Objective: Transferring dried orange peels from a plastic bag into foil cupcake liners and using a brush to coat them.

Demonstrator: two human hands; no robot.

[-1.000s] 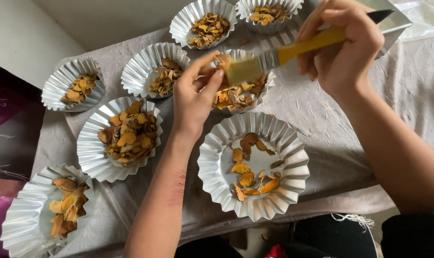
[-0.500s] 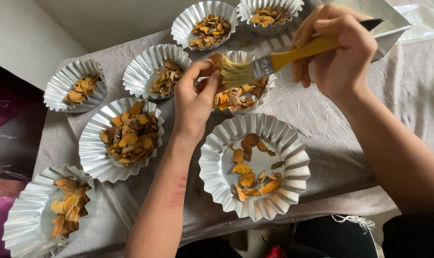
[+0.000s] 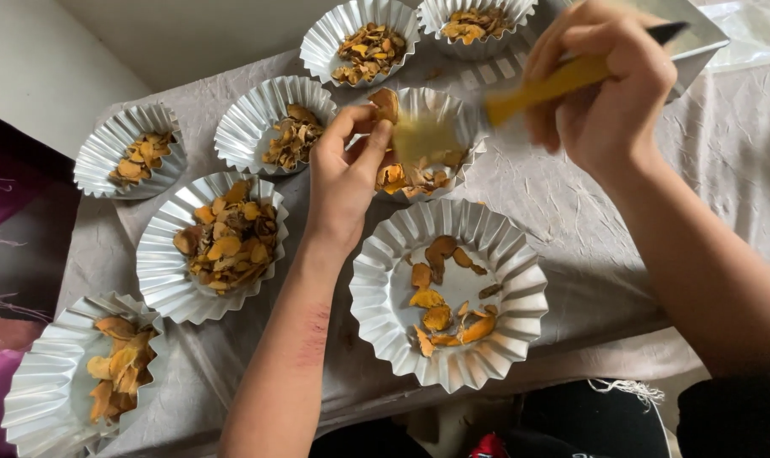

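Observation:
My left hand (image 3: 344, 174) pinches one orange-brown dried slice (image 3: 386, 103) between thumb and fingertips, above a fluted foil dish (image 3: 468, 127) of similar slices. My right hand (image 3: 601, 89) grips a yellow-handled brush (image 3: 533, 92); its pale, blurred bristles touch the held slice. Directly below, closer to me, a larger fluted foil dish (image 3: 376, 293) contains several orange slices spread thinly.
Several more foil dishes of dried slices stand on the wrinkled grey cloth (image 3: 724, 153): one heaped at centre left (image 3: 156, 271), one at the lower left (image 3: 37, 390), and others at the far left (image 3: 97, 157) and top (image 3: 321, 38). A metal tray corner (image 3: 699, 47) lies at the top right.
The brush has swept down and left across the slice held in my left hand. My left hand stays at the same dish.

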